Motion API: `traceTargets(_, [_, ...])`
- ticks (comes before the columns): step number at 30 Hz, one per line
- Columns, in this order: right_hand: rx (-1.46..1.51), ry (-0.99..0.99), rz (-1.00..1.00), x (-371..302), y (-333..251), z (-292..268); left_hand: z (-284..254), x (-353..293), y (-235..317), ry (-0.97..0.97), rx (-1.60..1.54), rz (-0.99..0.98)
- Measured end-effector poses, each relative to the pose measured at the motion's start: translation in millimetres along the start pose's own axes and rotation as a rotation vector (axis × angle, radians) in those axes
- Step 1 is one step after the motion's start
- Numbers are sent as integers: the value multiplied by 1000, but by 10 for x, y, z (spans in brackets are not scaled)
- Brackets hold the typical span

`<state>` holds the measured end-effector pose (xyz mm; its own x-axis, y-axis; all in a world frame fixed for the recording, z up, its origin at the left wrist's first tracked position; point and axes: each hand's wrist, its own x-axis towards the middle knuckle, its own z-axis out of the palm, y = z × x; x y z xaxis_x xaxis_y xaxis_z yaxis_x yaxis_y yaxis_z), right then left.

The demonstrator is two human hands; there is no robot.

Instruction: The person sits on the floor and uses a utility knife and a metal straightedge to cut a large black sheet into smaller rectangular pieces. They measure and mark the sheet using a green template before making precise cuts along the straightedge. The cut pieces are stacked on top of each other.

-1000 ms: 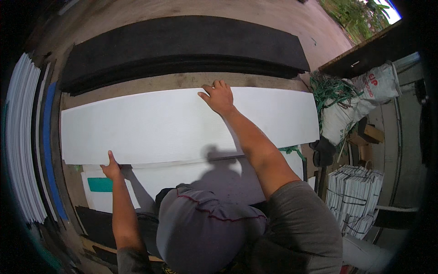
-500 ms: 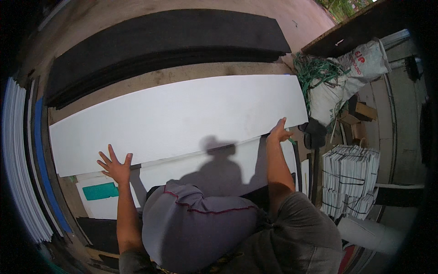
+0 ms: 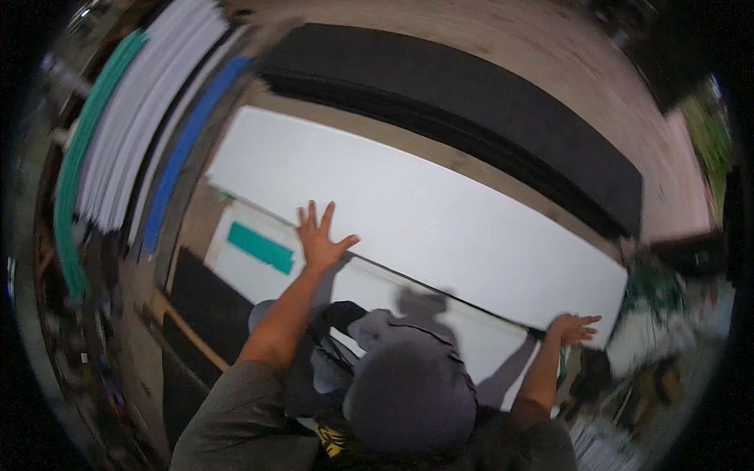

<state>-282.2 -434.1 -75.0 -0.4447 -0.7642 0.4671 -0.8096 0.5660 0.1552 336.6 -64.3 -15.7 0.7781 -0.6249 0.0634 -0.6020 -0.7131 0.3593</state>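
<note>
A long white sheet point(image 3: 416, 208) lies flat in front of me, slanting from upper left to lower right. My left hand point(image 3: 320, 242) rests with fingers spread on its near edge, left of the middle. Close to the right end, my right hand point(image 3: 573, 330) lies over the same edge, fingers stretched out. Neither hand grips the sheet. Partly under it and nearer to me is another white sheet point(image 3: 373, 286). A green rectangular piece point(image 3: 261, 247) lies on white material left of my left forearm.
Beyond the sheet lies a stack of long black sheets point(image 3: 463, 110). At the left stand white sheets point(image 3: 149, 102), a blue strip point(image 3: 192, 129) and green strips point(image 3: 86, 173). Blurred sacks point(image 3: 648, 341) sit at the right. A black sheet point(image 3: 208, 286) lies near left.
My view has swung to the left, so the sheets now slant and more green strips show. Both hands stay at the white sheet's near edge; my right fingers now point toward its right end.
</note>
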Motion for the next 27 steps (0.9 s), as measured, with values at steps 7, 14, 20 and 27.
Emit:
traceTargets(7, [187,-463,-389,-509,-930,-932,418,198,-821,493,-806,-718])
traceTargets(14, [320,-240,-845,-444,-1176,-1025,428,320,-807,478,-943,-767])
traceTargets(20, [738,-367,-1125,-668,-2276,-1700,543,320,-837,511,-983,-717])
traceTargets(27, [869,-272,-1168,-678,-2475,-1554,502,333,-794,532,-948,-675])
